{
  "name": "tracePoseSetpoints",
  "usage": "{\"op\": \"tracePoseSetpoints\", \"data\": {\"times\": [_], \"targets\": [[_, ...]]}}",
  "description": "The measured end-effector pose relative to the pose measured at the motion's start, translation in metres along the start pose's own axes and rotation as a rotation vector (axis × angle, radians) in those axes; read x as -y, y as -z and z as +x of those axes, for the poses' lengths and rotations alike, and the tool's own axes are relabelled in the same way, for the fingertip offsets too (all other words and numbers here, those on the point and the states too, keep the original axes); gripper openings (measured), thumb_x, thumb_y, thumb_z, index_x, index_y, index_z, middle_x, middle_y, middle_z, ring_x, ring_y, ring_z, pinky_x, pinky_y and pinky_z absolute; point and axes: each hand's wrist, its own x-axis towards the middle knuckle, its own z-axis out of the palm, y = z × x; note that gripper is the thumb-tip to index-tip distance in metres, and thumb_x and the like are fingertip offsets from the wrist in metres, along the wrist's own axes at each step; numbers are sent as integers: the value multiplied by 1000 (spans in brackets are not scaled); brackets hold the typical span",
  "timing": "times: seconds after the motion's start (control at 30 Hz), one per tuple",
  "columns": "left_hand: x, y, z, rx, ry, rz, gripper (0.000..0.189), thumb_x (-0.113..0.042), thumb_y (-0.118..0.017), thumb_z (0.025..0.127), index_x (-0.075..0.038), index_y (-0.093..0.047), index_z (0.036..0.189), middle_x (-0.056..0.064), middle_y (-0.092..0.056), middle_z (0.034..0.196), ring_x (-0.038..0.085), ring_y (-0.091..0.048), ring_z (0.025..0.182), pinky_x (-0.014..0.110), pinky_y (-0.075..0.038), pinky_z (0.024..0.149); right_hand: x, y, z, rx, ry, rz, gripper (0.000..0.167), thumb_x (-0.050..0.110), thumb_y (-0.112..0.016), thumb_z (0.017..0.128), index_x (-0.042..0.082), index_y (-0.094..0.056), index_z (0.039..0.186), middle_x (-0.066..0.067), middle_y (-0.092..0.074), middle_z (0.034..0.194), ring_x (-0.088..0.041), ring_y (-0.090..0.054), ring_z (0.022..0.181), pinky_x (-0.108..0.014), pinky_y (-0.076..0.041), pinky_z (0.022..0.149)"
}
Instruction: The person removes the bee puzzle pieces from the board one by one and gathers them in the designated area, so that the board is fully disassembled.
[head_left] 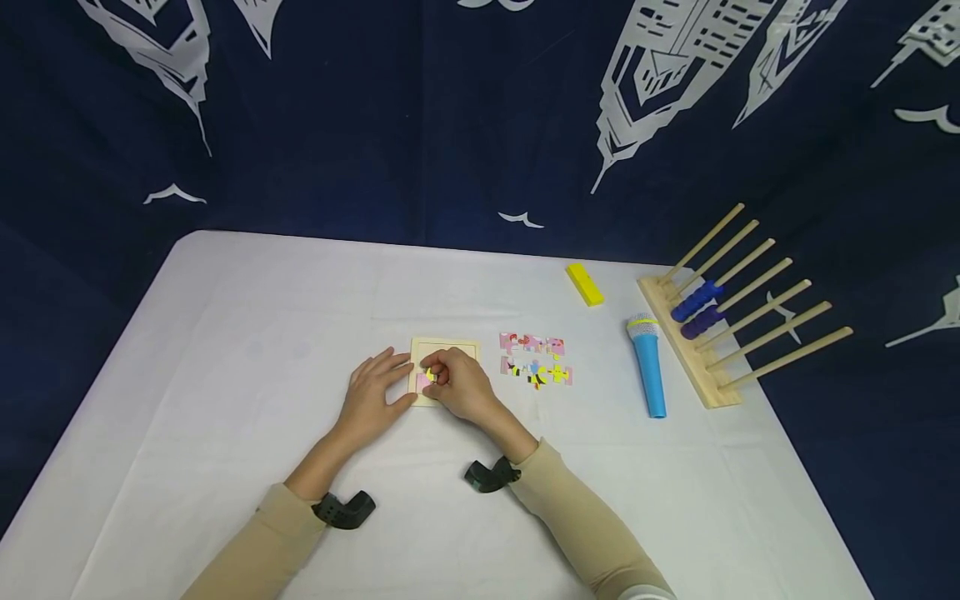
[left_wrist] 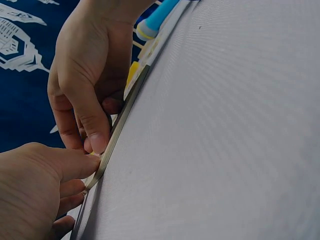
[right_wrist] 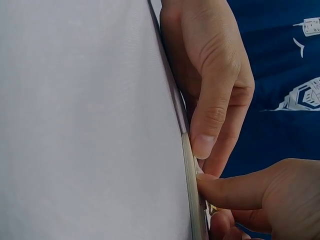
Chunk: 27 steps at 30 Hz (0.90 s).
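— What is held nearest the body, and how?

— A thin wooden puzzle tray (head_left: 444, 348) is lying flat on the white table (head_left: 225, 333), just in front of the person. The tray's left edge is steadied by the left hand (head_left: 372, 398), its fingers laid nearly straight and its thumb pressed against the rim. A pink-and-yellow puzzle piece (head_left: 427, 379) is pinched by the curled fingers of the right hand (head_left: 457, 385) and is held down in the tray's near-left corner.

— How is the piece judged to handle?

— It is judged light, stiff and flat, with little edge to grip, so it is probably best taken by its rim between thumb and fingertip. The tray is thought likely to slide on the cloth unless held.

— What is counted further out?

— One tray is seen, with one piece in it. To its right, loose puzzle pieces (head_left: 536, 360) are laid in two rows; about eight are made out, though an exact count cannot be given. Beyond them, one blue toy microphone (head_left: 647, 363) and one yellow block (head_left: 584, 283) are seen. At the far right, one wooden rack (head_left: 686, 342) with seven rods is placed, and two blue beads (head_left: 697, 310) are threaded on it.
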Motion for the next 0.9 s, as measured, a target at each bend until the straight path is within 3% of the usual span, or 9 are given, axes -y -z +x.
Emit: {"op": "tracePoseSetpoints", "data": {"times": [0.23,0.43,0.6,0.9], "targets": [[-1,-1,0,6,-3,-7,48,-13,-76,83,6,-62,125,17,-56,140,38,-36,142,58,-19,117,-2,0,-2,-23,59,18,21,0,-73,82,9,-68,101,-5,-61,86,-9,-49,70,-19,-37,61],[-1,-1,0,4,-4,-6,48,-13,-76,83,6,-62,125,17,-56,140,38,-36,141,58,-19,117,0,7,-2,-10,62,150,16,-5,-62,88,5,-69,98,-5,-63,80,-7,-51,65,-16,-42,56],[-1,-2,0,4,2,-3,50,-13,-76,82,6,-61,126,18,-55,140,38,-36,142,57,-18,118,1,32,-8,-23,38,220,15,-3,-62,90,3,-69,101,-7,-64,80,-12,-54,65,-19,-44,55],[-1,-4,0,-18,9,-3,51,-11,-78,81,7,-61,125,19,-55,139,39,-36,141,58,-17,117,-34,83,-33,-78,-76,141,16,-3,-65,88,4,-70,101,-8,-64,86,-17,-55,78,-24,-44,67]]}}
